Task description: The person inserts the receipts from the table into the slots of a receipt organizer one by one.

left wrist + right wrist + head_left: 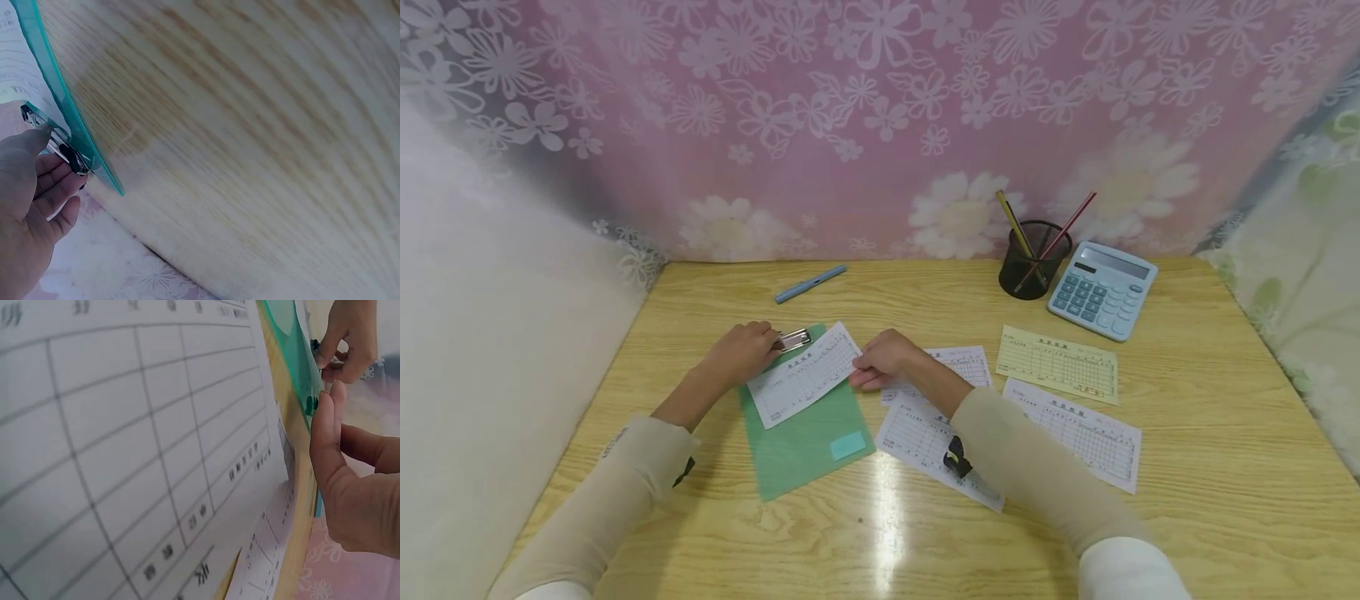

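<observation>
A translucent green clipboard [801,462] lies tilted on the table, a light-blue label [847,446] near its lower right corner. My left hand [741,354] grips the metal clip [793,340] at its top; the left wrist view has the thumb over the clip [65,150] and fingers beneath. A white printed form [805,379] lies slantwise over the upper clipboard, close to the clip. With thumb and fingers, my right hand [886,358] pinches the form's right edge. Whether the form's top edge is under the clip, I cannot tell.
White forms [925,429] overlap under my right forearm, with another white form [1082,433] and a yellow form [1060,365] to the right. Behind stand a black mesh pencil cup [1028,271] and blue calculator [1103,290]. A blue pen [810,284] lies near the back edge.
</observation>
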The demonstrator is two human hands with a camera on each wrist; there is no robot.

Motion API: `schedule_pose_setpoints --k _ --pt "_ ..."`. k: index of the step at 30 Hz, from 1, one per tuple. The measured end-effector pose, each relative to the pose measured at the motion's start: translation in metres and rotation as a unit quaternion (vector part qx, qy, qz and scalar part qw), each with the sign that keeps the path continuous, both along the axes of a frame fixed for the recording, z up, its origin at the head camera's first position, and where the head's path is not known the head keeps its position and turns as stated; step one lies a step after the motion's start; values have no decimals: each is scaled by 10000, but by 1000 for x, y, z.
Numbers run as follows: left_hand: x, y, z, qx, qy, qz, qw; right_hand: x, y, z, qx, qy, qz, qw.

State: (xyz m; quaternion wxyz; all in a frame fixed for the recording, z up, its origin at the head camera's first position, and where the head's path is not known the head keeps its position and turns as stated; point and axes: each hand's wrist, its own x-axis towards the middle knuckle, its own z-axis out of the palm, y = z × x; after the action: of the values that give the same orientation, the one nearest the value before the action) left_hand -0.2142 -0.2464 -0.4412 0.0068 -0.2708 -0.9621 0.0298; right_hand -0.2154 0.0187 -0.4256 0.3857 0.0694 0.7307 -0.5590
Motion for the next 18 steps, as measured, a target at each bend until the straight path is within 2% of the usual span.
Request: schedule_pose_setpoints --k 4,11,18 --pt "1 3 3 -75 2 -24 10000 2 -6 -1 -65 -100 -173 9998" --pt "2 3 4 -271 210 -258 9991 4 -18 -4 -51 -50 -224 9997" --pt "1 6 5 -300 218 -306 9988 7 -24 -2 303 194 -409 9985"
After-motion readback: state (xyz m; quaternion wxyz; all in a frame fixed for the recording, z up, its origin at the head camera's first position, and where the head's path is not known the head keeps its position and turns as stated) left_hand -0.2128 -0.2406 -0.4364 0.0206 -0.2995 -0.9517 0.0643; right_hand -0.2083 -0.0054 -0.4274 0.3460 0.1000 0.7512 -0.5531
